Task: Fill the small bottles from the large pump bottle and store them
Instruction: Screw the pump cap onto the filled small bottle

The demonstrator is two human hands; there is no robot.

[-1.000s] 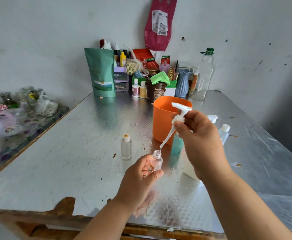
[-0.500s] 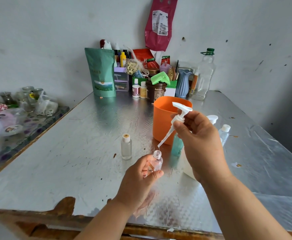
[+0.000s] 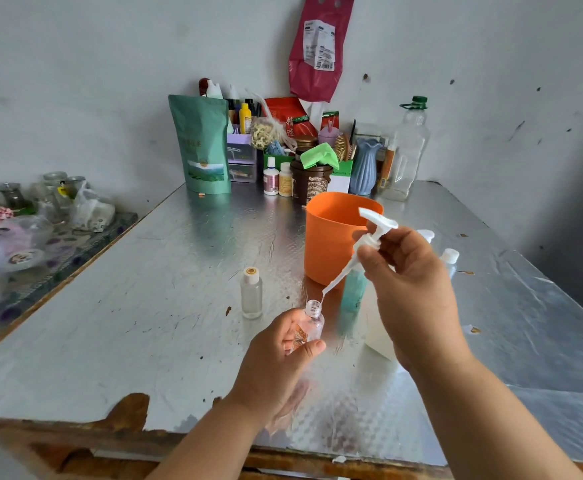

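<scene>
My left hand (image 3: 278, 355) grips a small clear uncapped bottle (image 3: 312, 322) just above the foil-covered table. My right hand (image 3: 409, 289) holds a white pump head (image 3: 375, 230) lifted free, its dip tube slanting down so the tip hangs right over the small bottle's mouth. A drop clings at the tube tip. A capped small clear bottle (image 3: 251, 292) stands to the left. A teal bottle (image 3: 352, 296) stands behind the tube. The large white bottle (image 3: 380, 341) is mostly hidden under my right wrist.
An orange cup (image 3: 331, 237) stands behind my hands. Two white-capped bottles (image 3: 451, 258) peek out right of my right hand. Jars, a green pouch (image 3: 202, 143), a blue vase and a tall clear bottle (image 3: 406, 150) crowd the back wall. The table's near edge (image 3: 110, 424) is torn.
The pump head has risen slightly, so the tube tip that reached into the small bottle's mouth now hangs just above it. My left hand has stayed put.
</scene>
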